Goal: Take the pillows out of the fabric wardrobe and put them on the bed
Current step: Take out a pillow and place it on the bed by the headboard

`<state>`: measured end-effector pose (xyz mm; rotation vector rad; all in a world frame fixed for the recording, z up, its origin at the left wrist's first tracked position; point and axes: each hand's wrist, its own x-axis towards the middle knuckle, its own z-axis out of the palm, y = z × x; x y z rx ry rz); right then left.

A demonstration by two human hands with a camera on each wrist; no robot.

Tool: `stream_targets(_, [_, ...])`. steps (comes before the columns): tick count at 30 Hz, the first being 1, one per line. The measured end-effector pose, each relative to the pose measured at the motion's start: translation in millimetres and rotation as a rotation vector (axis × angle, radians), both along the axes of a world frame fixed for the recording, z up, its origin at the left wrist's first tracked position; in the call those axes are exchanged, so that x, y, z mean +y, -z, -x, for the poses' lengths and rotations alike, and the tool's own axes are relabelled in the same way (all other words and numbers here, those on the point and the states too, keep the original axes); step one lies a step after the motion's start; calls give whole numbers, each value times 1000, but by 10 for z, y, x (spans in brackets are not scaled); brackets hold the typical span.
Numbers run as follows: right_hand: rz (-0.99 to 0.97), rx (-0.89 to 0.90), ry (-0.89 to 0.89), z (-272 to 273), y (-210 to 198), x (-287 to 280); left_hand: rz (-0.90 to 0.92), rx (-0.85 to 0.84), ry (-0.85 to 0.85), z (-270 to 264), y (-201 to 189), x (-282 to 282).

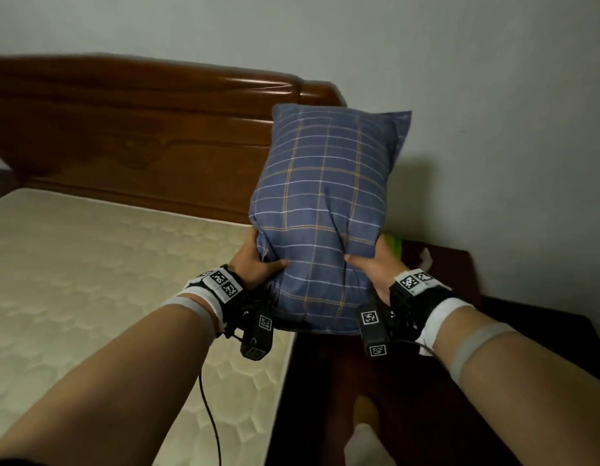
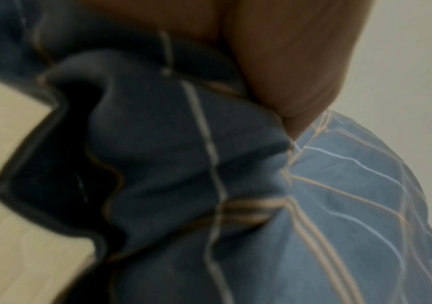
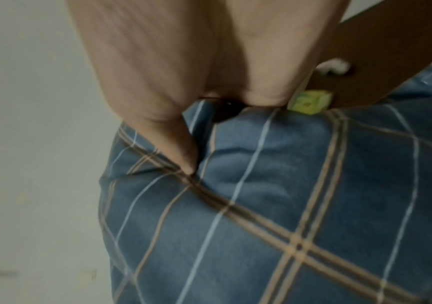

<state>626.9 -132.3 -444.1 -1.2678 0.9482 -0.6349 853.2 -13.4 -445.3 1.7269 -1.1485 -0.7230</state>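
Nearest, the left hand [image 1: 258, 260] and right hand [image 1: 369, 264] each clamp one side of a blue checked pillow [image 1: 325, 203], thumbs pressed into its front. That two-sided grip probably keeps the soft bulk upright and steady for carrying. It hangs in the air at the mattress [image 1: 90, 280] edge, partly over the dark bedside table [image 1: 443, 264], not yet on the bed. Behind stand the wooden headboard [image 1: 123, 136] and pale wall [image 1: 493, 95]. Only the right wrist view shows a small green box [image 3: 311, 101] clearly on the table; the left wrist view shows bunched cloth under the thumb.
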Motion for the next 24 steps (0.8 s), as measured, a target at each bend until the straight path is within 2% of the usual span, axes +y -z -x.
stream_targets(4, [1,11,-270,-792,125,-678,21,4,-233,-465,166,-138])
stream_targets(8, [-6,104,-577,-1578,143,-1242,46,8,-470,-863,265,-315])
stream_targets(13, [83,198,-806,-2509,175,-1541,70,43,-785,-1165,207,-298])
stream_targets(14, [107,209,-917,-2879,214,-1531,89,62,-893,-1316,228,-225])
stream_targets(16, [141,202,-921,-3009,245,-1533,86,62,-921,-1362,258,-203])
stream_targets(18, [93,188,-907,-3200,269,-1481,79,46,-965,-1488,324,-168])
stream_targets(24, [-105,258,-934,-4381,621,-1322,142,56,-1150,-2378,640,86])
